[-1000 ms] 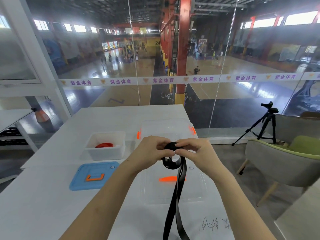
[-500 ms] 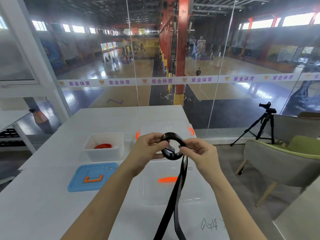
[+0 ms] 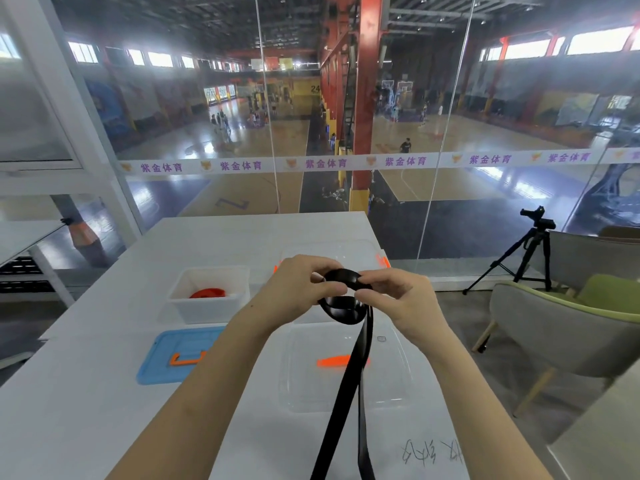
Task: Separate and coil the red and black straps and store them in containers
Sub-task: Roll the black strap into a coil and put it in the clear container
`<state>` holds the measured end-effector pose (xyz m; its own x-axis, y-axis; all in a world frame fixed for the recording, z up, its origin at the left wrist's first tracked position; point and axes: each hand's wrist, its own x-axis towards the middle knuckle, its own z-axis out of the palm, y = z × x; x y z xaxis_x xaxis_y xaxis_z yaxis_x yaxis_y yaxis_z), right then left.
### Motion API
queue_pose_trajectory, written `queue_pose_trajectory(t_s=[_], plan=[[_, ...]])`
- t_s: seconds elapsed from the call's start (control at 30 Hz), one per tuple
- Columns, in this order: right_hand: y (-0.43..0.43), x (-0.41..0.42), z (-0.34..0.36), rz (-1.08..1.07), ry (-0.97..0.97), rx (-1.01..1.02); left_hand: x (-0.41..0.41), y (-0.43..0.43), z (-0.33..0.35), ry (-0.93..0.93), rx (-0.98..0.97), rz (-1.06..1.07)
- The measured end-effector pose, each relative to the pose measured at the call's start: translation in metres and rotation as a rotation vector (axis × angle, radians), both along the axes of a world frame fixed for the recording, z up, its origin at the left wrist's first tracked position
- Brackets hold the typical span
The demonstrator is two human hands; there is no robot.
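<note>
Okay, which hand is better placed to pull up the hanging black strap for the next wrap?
Probably the right hand: the loose tail of the black strap drops from the coil just beside its fingers, while the left hand pinches the coil's other side.

Both bare forearms rise from the lower edge and converge, the left forearm [image 3: 207,393] slanting in from the left and the right forearm [image 3: 481,407] from the right. The left hand [image 3: 298,289] is held palm-down with fingers curled, its thumb and fingertips pinching the near side of a coiled black strap [image 3: 343,308]. Just beside it, the right hand [image 3: 405,299] pinches the coil's other side, fingers bent, the two hands' fingertips almost meeting.
</note>
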<state>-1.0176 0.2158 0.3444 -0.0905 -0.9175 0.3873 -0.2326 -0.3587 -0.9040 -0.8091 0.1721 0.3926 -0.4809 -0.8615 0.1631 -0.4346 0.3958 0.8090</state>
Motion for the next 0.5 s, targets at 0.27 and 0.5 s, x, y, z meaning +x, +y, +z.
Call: queue_pose_trajectory(t_s=[0.27,0.5], plan=[[0.005,0.003,-0.013,0.031,-0.149,0.064,-0.002,0.008,-0.004,0.389,0.088,0.072],[0.003,-0.001,0.028,-0.023,-0.063,-0.084,0.002,0.003,0.008,0.347,0.077,0.076]])
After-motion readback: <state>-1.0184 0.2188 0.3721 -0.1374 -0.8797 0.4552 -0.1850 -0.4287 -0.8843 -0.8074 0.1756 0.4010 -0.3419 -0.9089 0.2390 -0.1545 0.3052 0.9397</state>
